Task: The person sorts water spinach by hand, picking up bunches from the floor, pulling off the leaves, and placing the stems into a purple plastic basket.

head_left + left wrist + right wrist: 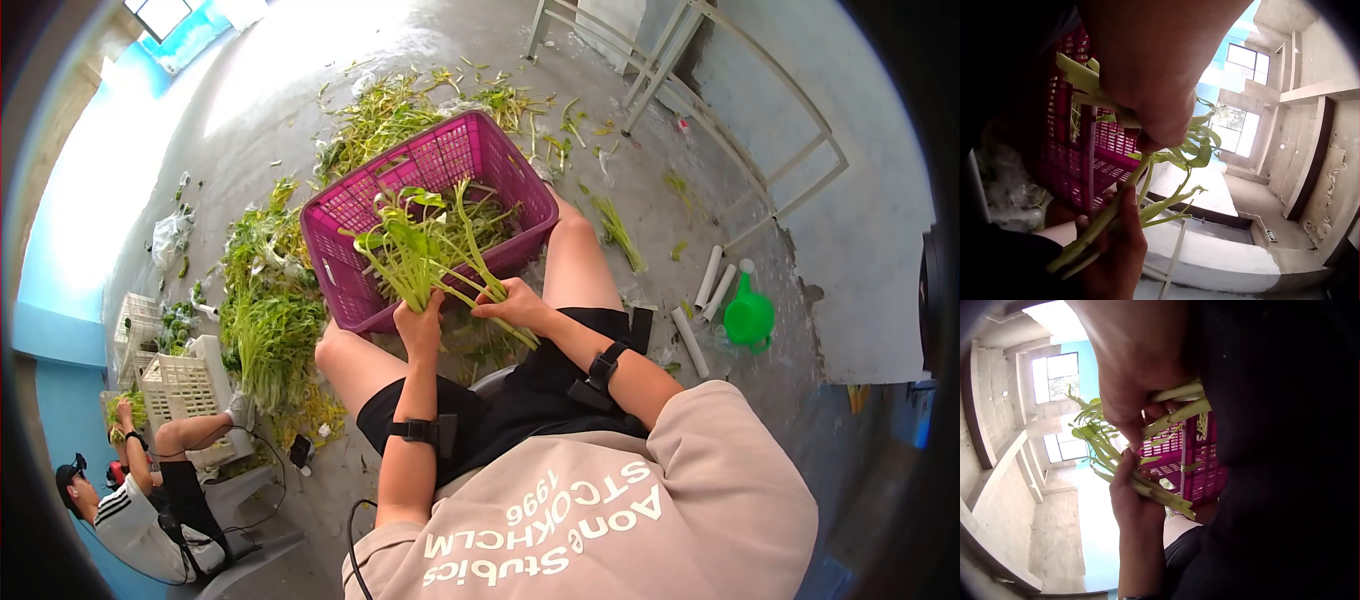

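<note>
My left hand grips a bunch of long-stemmed leafy greens by the lower stalks, leaves pointing away from me. Close on its right, my right hand pinches a few stalks whose cut ends stick out toward my lap. Both hands are over the near side of a magenta plastic crate, which holds more greens. In the left wrist view the right hand has its thumb along a pale stalk. The left hand wraps its stalks in the right wrist view.
A large heap of greens lies left of the crate, another behind it. At right are white pipes, a green watering can and a metal frame. Another person sits at left by white crates.
</note>
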`<state>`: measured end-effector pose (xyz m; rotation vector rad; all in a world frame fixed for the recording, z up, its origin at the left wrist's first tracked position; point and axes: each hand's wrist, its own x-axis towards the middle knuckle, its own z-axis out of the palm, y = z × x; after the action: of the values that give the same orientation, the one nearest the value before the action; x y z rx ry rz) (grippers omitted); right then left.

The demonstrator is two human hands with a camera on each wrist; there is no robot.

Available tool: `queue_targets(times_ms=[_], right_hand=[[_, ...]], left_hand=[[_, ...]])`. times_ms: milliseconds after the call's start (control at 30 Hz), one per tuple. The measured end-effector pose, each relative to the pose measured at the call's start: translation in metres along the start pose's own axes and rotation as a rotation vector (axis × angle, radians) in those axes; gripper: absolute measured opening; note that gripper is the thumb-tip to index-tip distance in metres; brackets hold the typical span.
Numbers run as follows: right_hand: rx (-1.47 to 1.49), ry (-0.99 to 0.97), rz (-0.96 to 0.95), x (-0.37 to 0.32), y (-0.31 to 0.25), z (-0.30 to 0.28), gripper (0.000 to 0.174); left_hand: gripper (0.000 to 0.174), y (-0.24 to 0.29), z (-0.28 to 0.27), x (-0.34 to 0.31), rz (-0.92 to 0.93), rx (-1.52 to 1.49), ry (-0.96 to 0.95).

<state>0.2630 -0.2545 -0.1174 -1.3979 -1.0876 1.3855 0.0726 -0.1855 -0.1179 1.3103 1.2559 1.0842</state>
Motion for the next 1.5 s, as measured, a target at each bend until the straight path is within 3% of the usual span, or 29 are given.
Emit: queue_targets(times_ms=[433, 833, 967, 1033, 1167, 1267, 1433, 1500], right_hand=[[0.087, 0.014, 0.064, -0.007, -0.016, 0.0, 0.022], [0.028, -0.048, 0.028, -0.003, -0.007, 0.0, 0.021], [0.049, -0.043, -0.031, -0.003, -0.002, -0.001, 0.02], [0.145, 0.054, 0.076, -0.002, -0.003, -0.001, 0.021], [0.464, 0.066, 0.123, 0.005, 0.004, -0.013, 0.027], [0.481, 0.117, 0.098, 0.009, 0.012, -0.013, 0.029], [0.659, 0.217, 0.135, 0.004, -0.003, -0.01, 0.025], [0.655, 0.163, 0.136, 0.002, -0.007, -0.012, 0.024]], left_hand=[[0.015, 0.004, 0.002, -0.004, 0.023, 0.013, -0.135], [0.012, 0.006, 0.001, -0.005, -0.045, -0.192, -0.036], [0.011, -0.006, -0.007, 0.008, -0.076, -0.334, 0.104], [0.012, -0.005, -0.01, 0.005, -0.111, -0.405, 0.15], [0.023, -0.002, -0.011, 0.005, -0.242, -0.42, -0.032], [0.032, 0.003, -0.002, 0.0, -0.261, -0.547, -0.127], [0.028, 0.002, 0.001, -0.004, -0.251, -0.532, -0.231], [0.027, 0.004, 0.003, -0.007, -0.236, -0.507, -0.26]])
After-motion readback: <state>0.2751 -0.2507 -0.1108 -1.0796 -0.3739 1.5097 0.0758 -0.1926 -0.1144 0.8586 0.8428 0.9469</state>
